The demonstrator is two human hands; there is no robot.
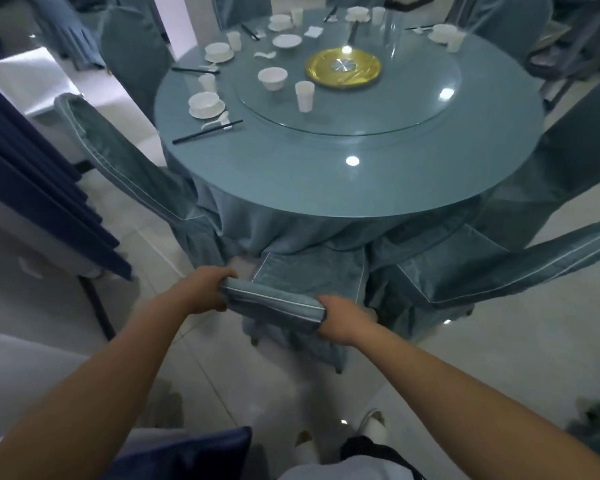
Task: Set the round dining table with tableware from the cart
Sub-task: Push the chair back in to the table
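**Both hands on the chair back at the round desk**

Head view: the left hand (205, 289) and right hand (340, 318) each curl around an end of the top rail of a blue-covered chair (274, 301), which stands just before the round desk (326, 181). On the desk's far left part lie white bowls on saucers (207, 105), cups and black chopsticks (207, 132). A loose bowl (272, 78) and cup (305, 95) stand on the glass turntable (413, 109), left of its gold centre plate (343, 68).
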